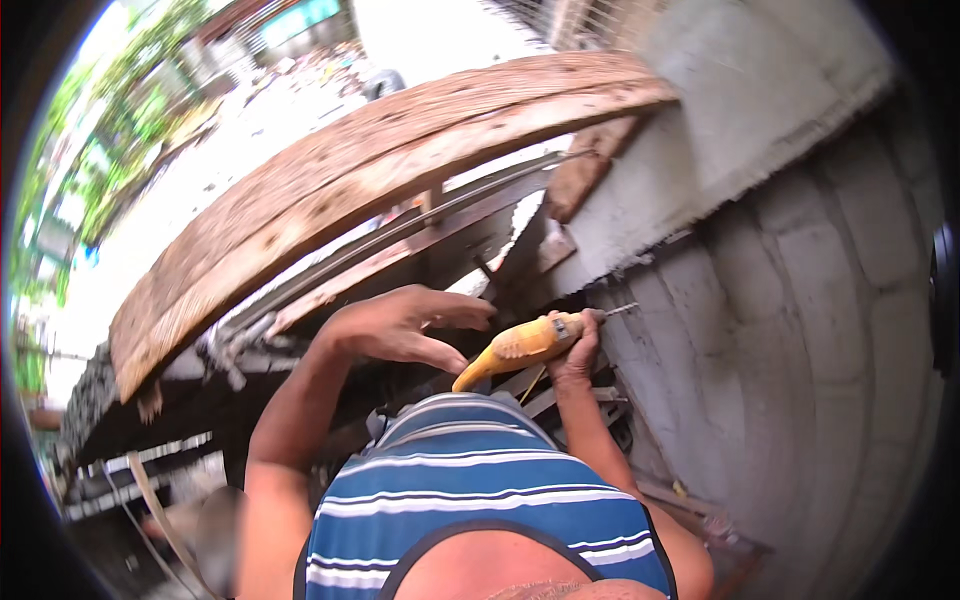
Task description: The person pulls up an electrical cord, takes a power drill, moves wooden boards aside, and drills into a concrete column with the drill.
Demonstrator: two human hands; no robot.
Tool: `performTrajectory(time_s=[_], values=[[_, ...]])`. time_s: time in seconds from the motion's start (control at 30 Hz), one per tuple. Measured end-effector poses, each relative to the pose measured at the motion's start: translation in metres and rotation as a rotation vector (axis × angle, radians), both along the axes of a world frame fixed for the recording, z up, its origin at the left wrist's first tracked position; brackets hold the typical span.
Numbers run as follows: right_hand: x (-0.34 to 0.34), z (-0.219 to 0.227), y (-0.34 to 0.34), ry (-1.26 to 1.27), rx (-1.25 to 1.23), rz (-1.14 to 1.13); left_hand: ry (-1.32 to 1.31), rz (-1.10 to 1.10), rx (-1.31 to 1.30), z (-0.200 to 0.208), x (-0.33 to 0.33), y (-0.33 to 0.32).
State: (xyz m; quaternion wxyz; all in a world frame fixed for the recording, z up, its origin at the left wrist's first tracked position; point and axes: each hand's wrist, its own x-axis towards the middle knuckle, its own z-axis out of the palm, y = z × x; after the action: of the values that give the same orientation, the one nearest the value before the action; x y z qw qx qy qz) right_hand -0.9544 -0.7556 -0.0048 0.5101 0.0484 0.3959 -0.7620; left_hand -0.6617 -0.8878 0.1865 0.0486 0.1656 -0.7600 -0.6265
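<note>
A yellow power drill [523, 344] lies across in front of my striped shirt, its thin bit [622, 309] pointing right toward the block wall. My right hand [576, 357] is wrapped round the drill's front end, close to the chuck. Beside the drill's rear end hovers my left hand [412, 325], its thumb and fingers spread apart. The left thumb tip comes very near the yellow casing; whether they touch I cannot tell. No object shows in that hand.
A long, weathered wooden plank [390, 130] spans the space beyond my hands. On the right rises a grey block wall [790, 330], with a rough-edged concrete slab [690, 180] above. Metal bars and boards lie under the plank; rubble and greenery [135, 150] are farther off.
</note>
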Motion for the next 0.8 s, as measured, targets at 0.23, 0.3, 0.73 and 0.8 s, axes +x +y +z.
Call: performTrajectory(time_s=[0.23,0.3,0.73,0.8], values=[[-0.016,0.036,-0.007,0.023,-0.111,0.023,-0.003,0.175,-0.195,-0.118,-0.048,0.048],[-0.019,0.064,-0.018,0.062,-0.091,0.062,0.161,0.185,0.007,-0.098,-0.073,0.064],[0.032,0.137,-0.032,0.153,-0.747,0.253,0.191,0.399,0.214,-0.040,-0.079,0.062],[0.023,0.112,-0.030,0.181,-0.626,0.155,0.037,0.205,0.247,-0.045,-0.069,0.052]])
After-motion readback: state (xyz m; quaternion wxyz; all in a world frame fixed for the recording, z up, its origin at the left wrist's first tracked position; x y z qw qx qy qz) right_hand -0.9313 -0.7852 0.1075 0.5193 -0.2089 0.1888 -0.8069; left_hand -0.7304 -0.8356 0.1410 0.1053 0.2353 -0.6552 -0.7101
